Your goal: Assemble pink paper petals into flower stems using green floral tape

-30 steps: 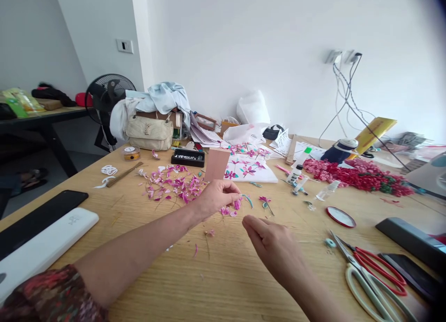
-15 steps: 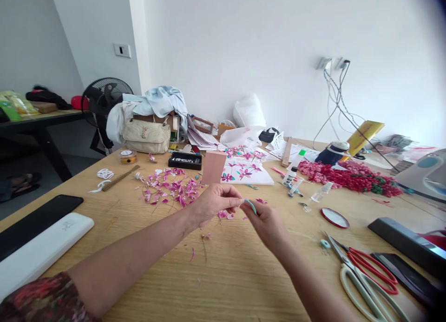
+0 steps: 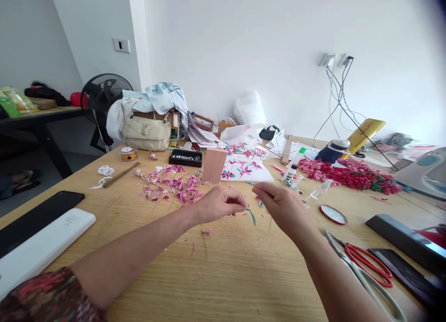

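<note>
Landmark: flat pinkish rectangular board [image 3: 213,165], about upright on the pale wood-grain surface [image 3: 167,285].

In front of the board, left hand [image 3: 225,201]: grip pinches the upper end of a thin curved teal strip [image 3: 253,218], which hangs in front and to the right of the board. Farther right of the board, right hand [image 3: 278,205], apart from the strip; fingertips drawn together, cannot tell whether they hold anything.

Handling, judged: pinch lightly near the end, steady the left wrist, bring the right fingertips to the free end, avoid creasing.

Writing, left to right. Near-left of board: long white rounded slab [image 3: 52,243], faint mark, illegible. Left: round clear tub [image 3: 128,154], white label, illegible. Behind-left: beige quilted handbag [image 3: 148,135], metal monogram, too small to confirm. Right: small white bottle with black cap [image 3: 289,174], print illegible. Far right: bright yellow flat packet [image 3: 365,136], faint lettering, illegible.
</note>
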Tool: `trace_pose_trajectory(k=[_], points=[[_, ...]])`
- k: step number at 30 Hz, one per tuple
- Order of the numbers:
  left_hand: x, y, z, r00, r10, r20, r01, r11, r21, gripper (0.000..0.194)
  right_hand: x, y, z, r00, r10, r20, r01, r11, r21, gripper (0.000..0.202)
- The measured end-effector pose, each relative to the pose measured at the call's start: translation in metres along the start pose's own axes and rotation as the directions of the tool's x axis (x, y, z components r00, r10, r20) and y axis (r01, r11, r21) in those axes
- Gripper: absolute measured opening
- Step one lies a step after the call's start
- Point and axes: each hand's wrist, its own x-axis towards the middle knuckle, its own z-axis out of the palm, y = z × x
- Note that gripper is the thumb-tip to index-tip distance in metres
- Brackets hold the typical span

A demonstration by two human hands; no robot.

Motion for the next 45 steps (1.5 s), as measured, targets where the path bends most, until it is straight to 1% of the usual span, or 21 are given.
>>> trace_pose_trajectory(k=[2,4,7,10,12,14,18,20,22,26,29,31,33,34,36,37,39,40,42,44,45], points=[[0.001,0.000,0.000,0.996,-0.075,-0.056,0.066,0.986,-0.156,0.011,0.001,0.009,0.017,0.999,0.029,0.033,-0.033,0.991,0.128,0.029],[0.003,-0.001,-0.001,0.984,-0.105,-0.145,0.070,0.971,-0.227,0.013,-0.006,0.009,0.037,0.998,0.028,0.058,-0.040,0.975,0.217,0.031],[0.005,-0.004,-0.002,0.956,-0.099,-0.276,0.035,0.973,-0.230,0.013,-0.022,-0.003,0.059,0.999,0.014,0.052,-0.028,0.962,0.272,0.033],[0.007,-0.008,-0.007,0.934,-0.119,-0.338,0.046,0.975,-0.216,0.012,-0.033,-0.012,0.064,0.997,0.002,0.077,-0.028,0.940,0.340,0.032],[0.007,-0.010,-0.010,0.936,-0.124,-0.329,0.048,0.972,-0.229,0.012,-0.034,-0.009,0.065,0.992,0.028,0.122,-0.075,0.913,0.401,0.031],[0.007,-0.009,-0.013,0.947,-0.122,-0.296,0.039,0.962,-0.272,0.013,-0.031,-0.001,0.068,0.978,0.062,0.197,-0.150,0.869,0.472,0.031],[0.005,-0.006,-0.017,0.962,-0.173,-0.210,0.073,0.907,-0.414,0.020,-0.024,0.017,0.078,0.922,0.067,0.381,-0.310,0.719,0.622,0.033],[0.003,-0.005,-0.018,0.967,-0.186,-0.173,0.085,0.878,-0.472,0.022,-0.021,0.021,0.079,0.904,0.068,0.422,-0.360,0.653,0.666,0.035],[0.002,-0.005,-0.020,0.973,-0.175,-0.149,0.073,0.851,-0.521,0.022,-0.019,0.023,0.078,0.896,0.093,0.433,-0.393,0.618,0.681,0.035],[0.002,-0.005,-0.022,0.979,-0.167,-0.121,0.064,0.803,-0.592,0.024,-0.018,0.030,0.073,0.886,0.154,0.438,-0.433,0.614,0.660,0.035],[0.003,-0.004,-0.021,0.975,-0.166,-0.147,0.043,0.793,-0.607,0.025,-0.021,0.045,0.071,0.880,0.191,0.435,-0.441,0.668,0.600,0.034],[0.003,-0.002,-0.020,0.965,-0.167,-0.200,0.026,0.825,-0.564,0.023,-0.023,0.061,0.068,0.878,0.223,0.424,-0.440,0.726,0.528,0.032],[0.004,-0.001,-0.019,0.948,-0.156,-0.276,0.010,0.885,-0.466,0.018,-0.024,0.079,0.060,0.911,0.239,0.335,-0.376,0.813,0.444,0.028],[0.005,-0.001,-0.018,0.939,-0.138,-0.314,0.000,0.916,-0.402,0.016,-0.023,0.086,0.053,0.937,0.238,0.256,-0.326,0.862,0.389,0.028],[0.006,-0.002,-0.018,0.922,-0.089,-0.376,-0.019,0.962,-0.274,0.011,-0.021,0.093,0.037,0.972,0.230,0.050,-0.235,0.946,0.224,0.032],[0.006,-0.003,-0.017,0.916,-0.069,-0.396,-0.020,0.976,-0.216,0.010,-0.020,0.091,0.027,0.973,0.222,-0.062,-0.213,0.969,0.129,0.032],[0.006,-0.005,-0.016,0.907,-0.046,-0.419,-0.005,0.993,-0.121,0.009,-0.017,0.074,0.010,0.945,0.185,-0.270,-0.200,0.979,-0.032,0.028],[0.006,-0.005,-0.015,0.903,-0.040,-0.429,0.006,0.997,-0.079,0.008,-0.017,0.059,0.002,0.933,0.136,-0.333,-0.160,0.986,-0.046,0.024],[0.005,-0.006,-0.015,0.896,-0.020,-0.443,0.020,1.000,-0.004,0.009,-0.018,0.024,-0.012,0.920,0.038,-0.390,-0.047,0.999,-0.013,0.020],[0.005,-0.006,-0.015,0.893,0.004,-0.450,0.019,0.999,0.047,0.009,-0.021,-0.008,-0.023,0.866,-0.057,-0.497,0.032,0.998,-0.058,0.018],[0.004,-0.006,-0.017,0.890,0.018,-0.456,0.012,0.998,0.062,0.009,-0.022,-0.019,-0.028,0.822,-0.076,-0.564,0.036,0.996,-0.082,0.017]])
